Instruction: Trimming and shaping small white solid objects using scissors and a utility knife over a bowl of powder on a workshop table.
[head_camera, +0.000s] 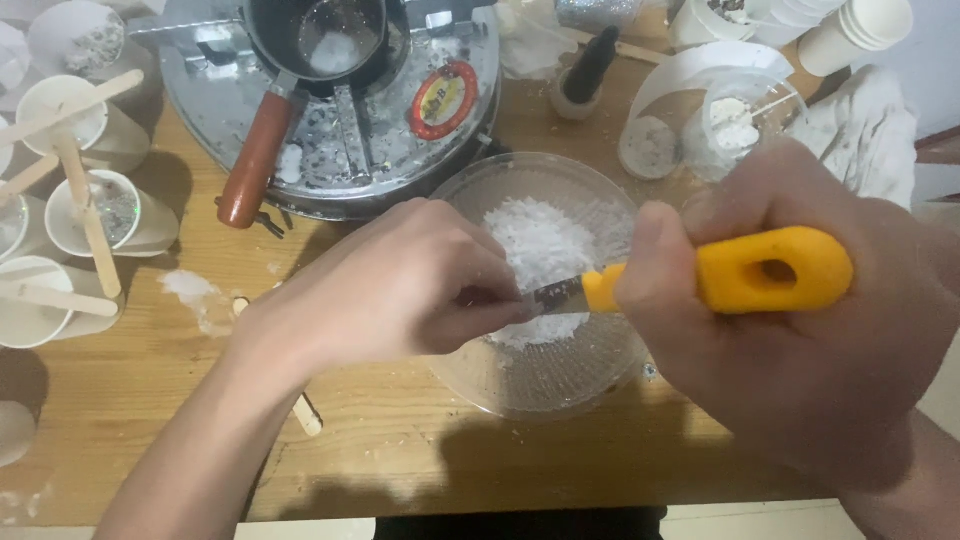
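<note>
On the wooden bench (120, 400) stand one round metal burner (400, 130) and one clear bowl (560, 370) holding white flakes (545, 240). Two hands work over the bowl. The right hand (800, 340) is closed tight on one yellow-handled knife (770, 270). The left hand (400, 290) pinches at the blade tip; its grip hides what it holds.

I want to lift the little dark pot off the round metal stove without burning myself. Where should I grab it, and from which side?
Probably take the pot by its reddish-brown handle, coming from the near-left. The handle slopes down off the stove toward the table's front edge, its rounded end free, with nothing resting on it.
</note>
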